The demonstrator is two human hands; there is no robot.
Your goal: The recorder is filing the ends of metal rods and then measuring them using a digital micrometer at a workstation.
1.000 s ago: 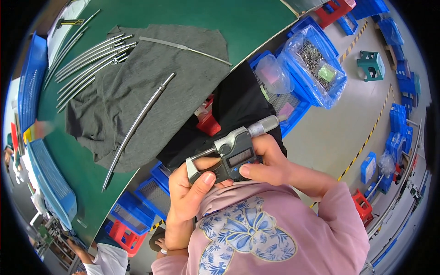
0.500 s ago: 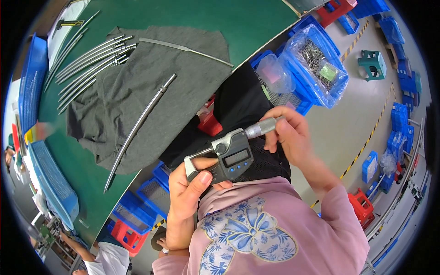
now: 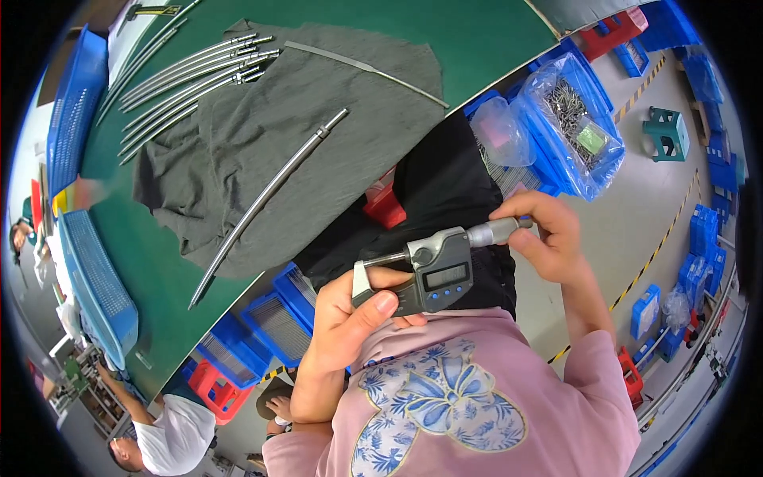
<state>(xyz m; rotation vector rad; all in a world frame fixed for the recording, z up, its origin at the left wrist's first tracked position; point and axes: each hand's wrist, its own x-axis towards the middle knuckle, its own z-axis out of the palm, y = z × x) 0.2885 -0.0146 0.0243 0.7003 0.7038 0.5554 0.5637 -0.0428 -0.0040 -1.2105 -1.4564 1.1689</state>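
A digital micrometer [image 3: 443,274] with a small display and blue buttons is held over my lap. My left hand [image 3: 354,318] wraps round its frame, thumb on the front below the anvil. At the other end my right hand [image 3: 550,236] pinches the silver thimble between thumb and fingers. Nothing shows between the micrometer's measuring faces. On the grey cloth [image 3: 334,187] at the table lies a single curved metal rod [image 3: 266,199] with a stepped end. Several similar curved rods [image 3: 187,70] lie together at the cloth's far left, and a thin flat metal strip [image 3: 366,70] rests near its far edge.
Blue perforated baskets [image 3: 99,278] line the green table's [image 3: 477,32] left side. To the right, a lined blue bin [image 3: 568,119] holds small metal parts. Blue trays [image 3: 278,318] and a red stool [image 3: 218,389] stand below the table edge. A co-worker in white [image 3: 175,433] is at lower left.
The view has shifted, so the table and rods sit further right in it. Both hands still hold the micrometer; the right fingers have changed position slightly on the thimble.
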